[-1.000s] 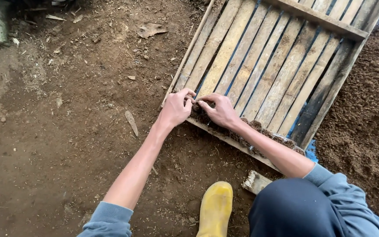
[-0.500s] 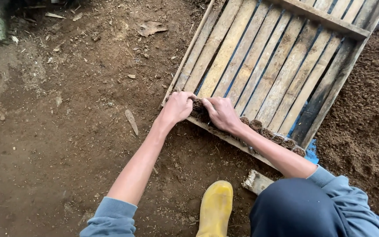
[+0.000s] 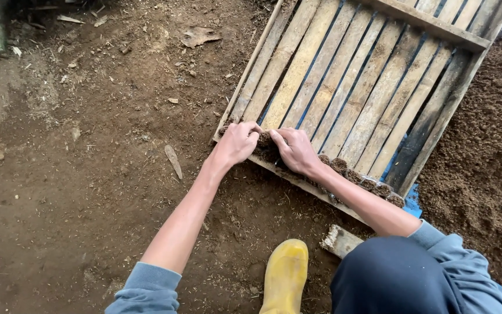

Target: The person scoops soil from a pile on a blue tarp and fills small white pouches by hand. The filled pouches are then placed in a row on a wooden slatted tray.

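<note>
Bamboo slats make up the rack (image 3: 373,87) under your hands, and in the head view its long slats run from near your hands up and away toward the upper right, with a crosspiece at the far end. Along the near edge of that rack sits a row of small soil plugs (image 3: 355,174), dark and crumbly, lined up one beside another; the row's long axis runs across the slats, from the corner by your hands down toward the lower right, where your right forearm partly covers it.

Your left hand (image 3: 236,142) is curled at the near left corner of the rack, fingertips pressed against the end soil plug (image 3: 264,141). Your right hand (image 3: 297,151) lies just beside it, palm down, fingers bent over the same plug from the other side, so the plug sits pinched between both hands. How tightly either hand closes on it you cannot tell, since the fingers hide most of it.

Below the rack, your yellow boot (image 3: 284,276) stands on the brown dirt floor (image 3: 88,174), toe pointing up toward the rack. A short wooden block (image 3: 339,240) lies just beside the boot. Loose dark soil (image 3: 483,157) is heaped to the right of the rack.
</note>
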